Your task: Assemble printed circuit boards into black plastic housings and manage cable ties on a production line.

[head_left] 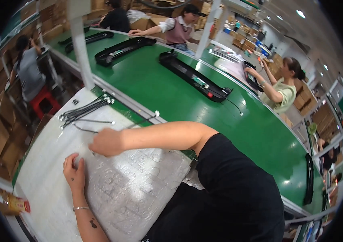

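Note:
My left hand (74, 172) is over the white covered worktop (127, 185), thumb and fingers apart with nothing visible between them. Just beyond it, my right hand (107, 142) is blurred by motion, its arm reaching across from the right. Its fingers are bent, but whether they hold anything is hidden. A thin black cable (143, 119) with a white connector shows past my right wrist, and a dark wire end comes out on the hand's other side. Farther off lies a bundle of black cables (84, 110) with white plugs. Small black parts (75, 102) sit beside the bundle.
A green conveyor belt (228, 133) runs beyond the worktop, carrying long black housings (191, 76) with small circuit boards. A white post (82, 48) rises at the worktop's far corner. Co-workers (280, 86) sit across the belt. A red stool (44, 103) and cartons are at left.

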The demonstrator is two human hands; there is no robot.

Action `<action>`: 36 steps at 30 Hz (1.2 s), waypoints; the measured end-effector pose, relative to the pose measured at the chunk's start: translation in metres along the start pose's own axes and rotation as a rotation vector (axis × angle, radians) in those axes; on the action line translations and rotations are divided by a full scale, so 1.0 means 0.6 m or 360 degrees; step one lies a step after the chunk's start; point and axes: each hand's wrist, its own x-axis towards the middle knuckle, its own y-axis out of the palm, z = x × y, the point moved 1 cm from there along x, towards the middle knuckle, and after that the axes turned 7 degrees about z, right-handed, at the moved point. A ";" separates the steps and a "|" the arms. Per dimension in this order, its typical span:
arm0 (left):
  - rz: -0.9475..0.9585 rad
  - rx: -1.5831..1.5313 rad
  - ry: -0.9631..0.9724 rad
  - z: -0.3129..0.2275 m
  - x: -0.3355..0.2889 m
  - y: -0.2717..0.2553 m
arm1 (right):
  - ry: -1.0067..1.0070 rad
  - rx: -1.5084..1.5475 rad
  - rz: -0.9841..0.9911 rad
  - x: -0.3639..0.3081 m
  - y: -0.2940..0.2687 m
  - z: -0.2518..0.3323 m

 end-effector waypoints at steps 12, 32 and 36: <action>-0.0036 0.0222 0.0101 -0.040 -0.009 -0.010 | 0.0773 0.0023 -0.0609 0.027 -0.020 -0.209; -0.0100 0.0204 -0.0025 -0.045 -0.004 0.009 | 0.1315 -0.0788 -0.0312 0.251 0.031 -0.718; -0.0130 0.0200 -0.0018 -0.048 -0.022 0.006 | 0.1206 -0.0858 -0.0129 0.225 0.027 -0.678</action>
